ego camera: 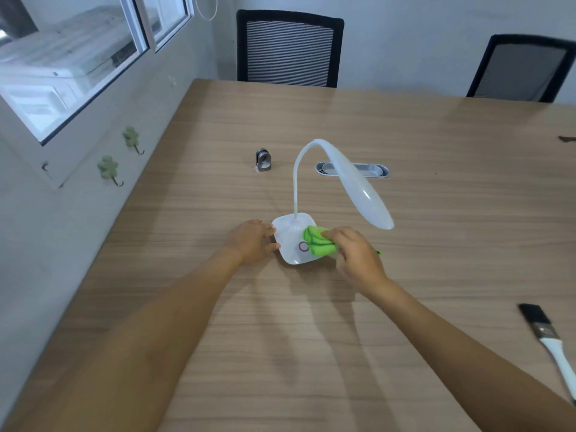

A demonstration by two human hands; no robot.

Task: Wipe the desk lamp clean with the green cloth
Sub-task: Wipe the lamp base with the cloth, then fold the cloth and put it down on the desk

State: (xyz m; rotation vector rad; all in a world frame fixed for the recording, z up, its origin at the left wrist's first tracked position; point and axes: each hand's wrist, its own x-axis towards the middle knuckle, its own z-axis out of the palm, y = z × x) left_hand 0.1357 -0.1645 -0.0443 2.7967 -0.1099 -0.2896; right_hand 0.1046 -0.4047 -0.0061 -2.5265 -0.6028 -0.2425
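Observation:
A white desk lamp (363, 188) stands on the wooden table (436, 244), its thin neck arching up and its long head drooping to the right. Its square white base (288, 233) carries a small purple ring mark. My right hand (358, 255) holds the folded green cloth (316, 241) pressed onto the right part of the base. My left hand (254, 241) rests against the base's left edge, fingers touching the rim.
A small grey metal object (263, 159) stands behind the lamp on the left. A metal cable grommet (371, 170) is set into the table behind the lamp head. A paintbrush (551, 344) lies at the right edge. Two black chairs (288, 48) stand at the far side.

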